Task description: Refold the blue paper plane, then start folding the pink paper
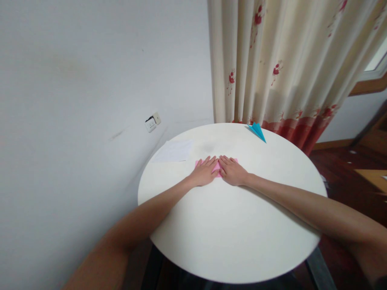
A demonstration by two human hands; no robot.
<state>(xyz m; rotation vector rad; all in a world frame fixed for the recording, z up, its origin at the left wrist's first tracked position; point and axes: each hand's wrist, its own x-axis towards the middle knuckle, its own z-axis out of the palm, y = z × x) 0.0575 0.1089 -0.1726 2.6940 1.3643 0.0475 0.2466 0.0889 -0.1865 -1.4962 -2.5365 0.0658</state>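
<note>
A sheet of pink paper (217, 168) lies flat on the round white table (232, 229), partly covered by both hands. My left hand (204, 171) rests on its left part, palm down with the fingers spread. On its right part lies my right hand (232, 170), also flat with fingers stretched out. The two hands nearly meet over the middle of the paper, where a strip of pink shows between the thumbs. Whether the paper is folded underneath the palms is hidden.
A blue paper plane (257, 132) sits at the table's far right edge. White paper sheets (172, 150) lie at the far left. Behind are a wall with a socket (150, 125) and a floral curtain (272, 60). A wooden piece of furniture (371, 177) stands at right.
</note>
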